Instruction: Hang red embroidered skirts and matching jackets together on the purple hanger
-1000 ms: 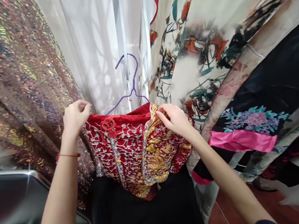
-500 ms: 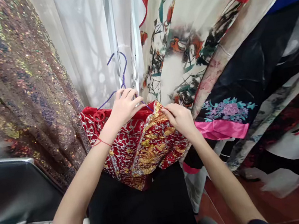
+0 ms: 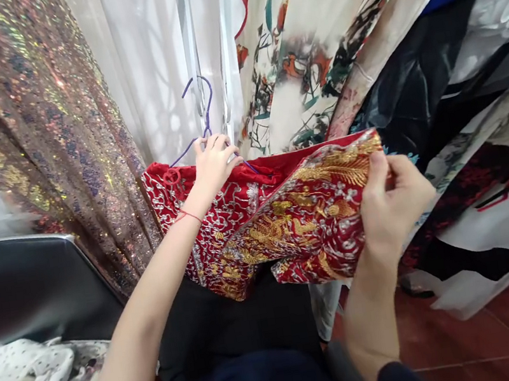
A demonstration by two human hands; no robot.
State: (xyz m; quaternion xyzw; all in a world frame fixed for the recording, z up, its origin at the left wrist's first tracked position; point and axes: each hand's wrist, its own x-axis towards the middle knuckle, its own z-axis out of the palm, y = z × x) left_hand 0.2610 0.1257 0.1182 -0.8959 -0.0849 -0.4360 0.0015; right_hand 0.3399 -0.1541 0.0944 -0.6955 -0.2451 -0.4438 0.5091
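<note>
The left hand (image 3: 216,158) is bent over the purple hanger (image 3: 207,119) below its hook (image 3: 210,90); whether the wire is gripped cannot be told. The red garment (image 3: 284,227) is stretched beneath the hook, its top corner pinched by the right hand (image 3: 393,194), right of the hanger. Room is bounded by sequined fabric (image 3: 50,120) left of the hanger and white fabric (image 3: 150,65) behind it.

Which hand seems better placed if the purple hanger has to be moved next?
Probably the left hand: it seems to grip the purple hanger just below the hook. The right hand is off to the side, pinching the top edge of the red embroidered garment.
</note>
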